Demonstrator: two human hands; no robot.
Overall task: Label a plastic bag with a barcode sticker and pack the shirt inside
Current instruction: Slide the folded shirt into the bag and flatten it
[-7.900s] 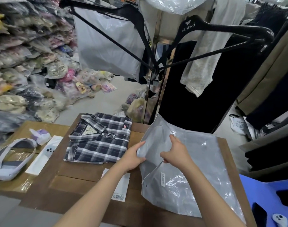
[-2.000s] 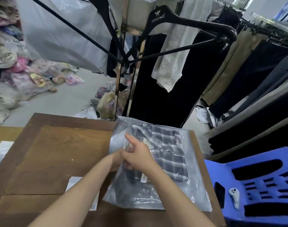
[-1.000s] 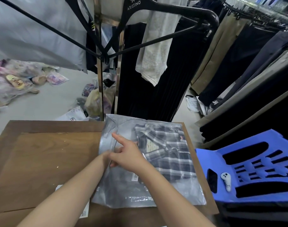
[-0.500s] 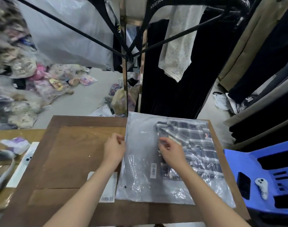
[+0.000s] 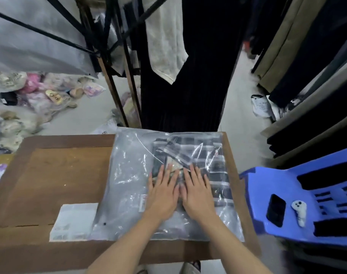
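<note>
— What is sitting nearest, at the near edge of the surface (image 5: 50, 175)?

— Two forearms are coming in over that edge, and two hands are lying flat, side by side, on one plastic bag (image 5: 127, 175). The left hand (image 5: 162, 196) and the right hand (image 5: 196, 194) are both spread, palms down, fingers apart, gripping nothing; their inner edges are nearly touching.

— And the shirt?

— One plaid shirt (image 5: 212, 161) is lying inside the bag, filling its right half, toward the right edge of the surface. Both hands are pressing down on it through the plastic. The bag's left half is looking flat.

— How many labels are showing?

— One small barcode sticker (image 5: 142, 202) is sitting on the bag just left of the left hand. One white sheet (image 5: 73, 222) is lying at the near left, its right edge tucked under the bag; dark marks are showing along its near edge, too blurred to read. No writing anywhere is coming through clearly.

— To the right of the surface?

— One blue plastic chair (image 5: 299, 196) is standing just beside the right edge, carrying one black phone (image 5: 276, 210) and one small white controller (image 5: 299, 211), apart from each other.

— Farther off?

— Past the far edge, one dark garment (image 5: 188, 86) and one pale cloth (image 5: 164, 40) are hanging from a rack. Bagged goods (image 5: 30, 95) are piling up on the floor at far left, and more dark and tan clothes (image 5: 307, 56) are hanging at far right.
</note>
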